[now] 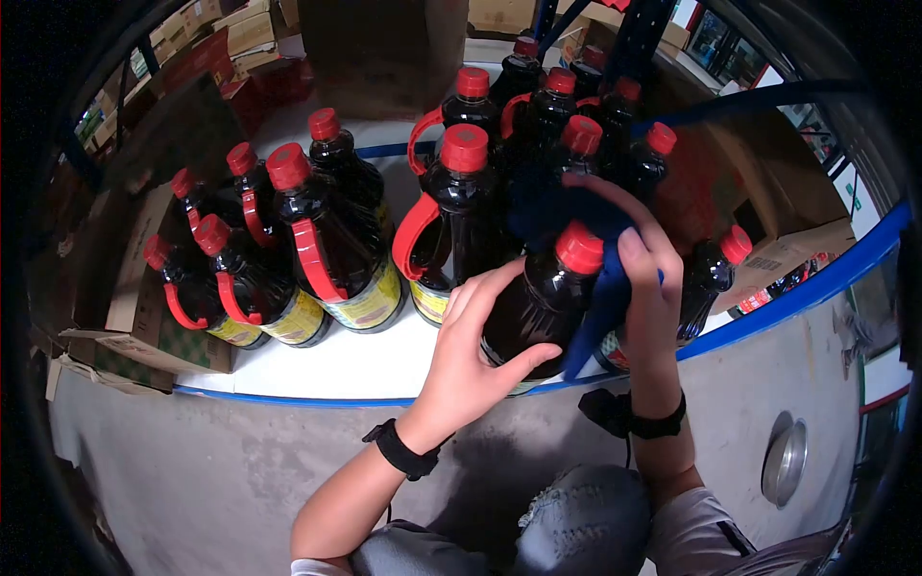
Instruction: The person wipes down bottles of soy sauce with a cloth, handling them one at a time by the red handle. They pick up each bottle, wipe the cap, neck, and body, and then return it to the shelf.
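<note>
Head view: left hand (473,341) spread around the side of a dark bottle (526,305), thumb low across its front, gripping it. Bottle has a red cap (579,248) and stands at the front of a white shelf (274,372) with a blue edge (331,399). Right hand (653,264) curled on a blue cloth (601,312), gripping it; cloth lies against the bottle's right side. Both wrists carry black bands (407,449). Left of the held bottle: bottles with red handles (360,302), yellow labels. More bottles behind. Right: a smaller group, partly hidden by the right arm; cardboard box (802,211) beyond. Metal bowl (788,463) on the floor.
</note>
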Motion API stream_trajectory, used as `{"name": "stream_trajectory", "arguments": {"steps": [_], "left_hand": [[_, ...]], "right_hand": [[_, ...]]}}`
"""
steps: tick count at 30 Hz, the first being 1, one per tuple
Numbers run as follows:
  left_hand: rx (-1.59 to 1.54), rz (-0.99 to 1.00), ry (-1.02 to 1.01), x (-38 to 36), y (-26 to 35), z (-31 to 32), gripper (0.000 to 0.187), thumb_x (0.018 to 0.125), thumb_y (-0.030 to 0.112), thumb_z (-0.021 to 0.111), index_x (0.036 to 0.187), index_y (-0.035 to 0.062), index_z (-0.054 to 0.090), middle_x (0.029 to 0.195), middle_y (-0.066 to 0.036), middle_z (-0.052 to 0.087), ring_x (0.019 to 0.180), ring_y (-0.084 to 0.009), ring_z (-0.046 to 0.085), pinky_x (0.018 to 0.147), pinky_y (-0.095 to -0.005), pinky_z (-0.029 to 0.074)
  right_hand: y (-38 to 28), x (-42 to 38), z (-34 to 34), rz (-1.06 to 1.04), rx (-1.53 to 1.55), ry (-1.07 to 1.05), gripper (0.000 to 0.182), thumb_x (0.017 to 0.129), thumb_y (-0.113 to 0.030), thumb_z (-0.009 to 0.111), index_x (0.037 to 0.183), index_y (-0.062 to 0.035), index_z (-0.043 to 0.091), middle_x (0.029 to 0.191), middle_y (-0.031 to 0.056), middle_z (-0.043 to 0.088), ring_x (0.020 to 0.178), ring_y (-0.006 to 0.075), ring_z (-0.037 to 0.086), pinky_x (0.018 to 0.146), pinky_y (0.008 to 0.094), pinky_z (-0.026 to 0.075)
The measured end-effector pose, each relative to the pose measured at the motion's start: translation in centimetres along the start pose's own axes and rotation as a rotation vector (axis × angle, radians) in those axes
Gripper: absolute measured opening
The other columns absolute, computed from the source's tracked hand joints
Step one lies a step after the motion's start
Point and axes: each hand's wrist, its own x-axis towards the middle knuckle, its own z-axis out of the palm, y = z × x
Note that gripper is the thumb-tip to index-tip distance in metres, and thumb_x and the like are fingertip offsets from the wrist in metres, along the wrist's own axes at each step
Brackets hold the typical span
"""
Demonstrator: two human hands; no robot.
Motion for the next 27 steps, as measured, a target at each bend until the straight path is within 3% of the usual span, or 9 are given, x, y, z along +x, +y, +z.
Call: {"name": "stream_trajectory", "arguments": {"steps": [4,6,7,8,11,14,17,20,27], "left_hand": [[-0.020,0.002,0.010,-0.1,0.0,0.0,0.072,0.065,0.020,0.080,0.124,0.0012,0.044,0.119,-0.015,0.051,0.111,-0.0285,0.048,0.095,-0.0361,0.036],[-0.002,0.004,-0.010,0.0,-0.1,-0.1,0.075,0.064,0.021,0.081,0.125,-0.0004,0.043,0.119,-0.015,0.049,0.112,-0.0264,0.048,0.096,-0.0350,0.035],[0.000,0.012,-0.019,0.1,-0.1,-0.2,0.075,0.064,0.021,0.081,0.125,-0.0004,0.042,0.119,-0.015,0.049,0.112,-0.0264,0.048,0.097,-0.0351,0.035],[0.001,0.019,-0.027,0.1,-0.1,-0.2,0.075,0.064,0.021,0.081,0.125,-0.0005,0.042,0.119,-0.015,0.049,0.112,-0.0263,0.048,0.097,-0.0353,0.035],[-0.072,0.014,0.012,0.1,-0.3,0.1,0.071,0.065,0.022,0.079,0.124,0.0025,0.044,0.120,-0.015,0.051,0.110,-0.0312,0.049,0.094,-0.0377,0.037],[-0.062,0.006,0.004,0.0,-0.3,-0.1,0.071,0.065,0.023,0.079,0.124,0.0026,0.044,0.120,-0.015,0.051,0.111,-0.0308,0.048,0.095,-0.0379,0.036],[-0.014,-0.019,-0.045,0.0,-0.1,-0.4,0.077,0.064,0.022,0.081,0.126,0.0009,0.041,0.122,-0.014,0.048,0.115,-0.0253,0.046,0.099,-0.0358,0.034],[-0.031,-0.009,-0.052,0.0,-0.2,-0.4,0.081,0.065,0.021,0.080,0.131,0.0015,0.036,0.130,-0.015,0.042,0.118,-0.0252,0.043,0.101,-0.0360,0.032],[-0.091,0.029,0.054,-0.3,-0.5,0.1,0.073,0.068,0.006,0.069,0.131,0.0024,0.033,0.135,-0.019,0.036,0.124,-0.0334,0.038,0.102,-0.0393,0.030]], "right_hand": [[1.7,-0.4,-0.4,0.160,0.081,-0.019,0.035,0.088,-0.016,0.046,0.116,0.0024,0.054,0.115,0.0140,0.057,0.107,0.0200,0.052,0.095,0.0281,0.035],[4.2,-1.6,0.1,0.164,-0.358,0.180,0.054,0.093,-0.037,0.038,0.130,0.0023,0.040,0.125,0.0134,0.049,0.113,0.0188,0.048,0.097,0.0287,0.034],[2.9,-1.4,0.0,0.483,-0.087,0.234,0.060,0.093,-0.041,0.040,0.135,0.0016,0.033,0.129,0.0123,0.044,0.116,0.0180,0.045,0.097,0.0281,0.034],[2.9,-1.6,-0.1,0.484,-0.087,0.237,0.060,0.093,-0.041,0.040,0.135,0.0016,0.033,0.129,0.0123,0.044,0.116,0.0180,0.045,0.097,0.0281,0.034],[2.9,-2.6,-0.4,0.347,-0.308,0.135,0.058,0.093,-0.040,0.038,0.131,0.0037,0.038,0.126,0.0108,0.046,0.113,0.0172,0.046,0.096,0.0273,0.034],[4.1,-3.8,-0.5,0.176,-0.076,0.043,0.052,0.093,-0.035,0.043,0.125,0.0057,0.042,0.123,0.0112,0.048,0.109,0.0186,0.048,0.095,0.0283,0.034],[5.4,-6.2,-0.7,-0.202,-0.352,0.198,0.049,0.075,-0.008,0.066,0.119,0.0033,0.049,0.119,0.0196,0.051,0.107,0.0301,0.051,0.092,0.0366,0.038],[5.0,-8.4,-0.8,-0.321,-0.648,0.220,0.048,0.071,-0.006,0.069,0.114,0.0036,0.051,0.119,0.0219,0.049,0.102,0.0342,0.052,0.091,0.0385,0.039],[-0.4,-5.4,2.3,-0.545,-1.160,-0.076,0.029,0.074,-0.020,0.059,0.103,-0.0188,0.066,0.121,-0.0067,0.056,0.116,0.0180,0.043,0.093,0.0304,0.023]]}}
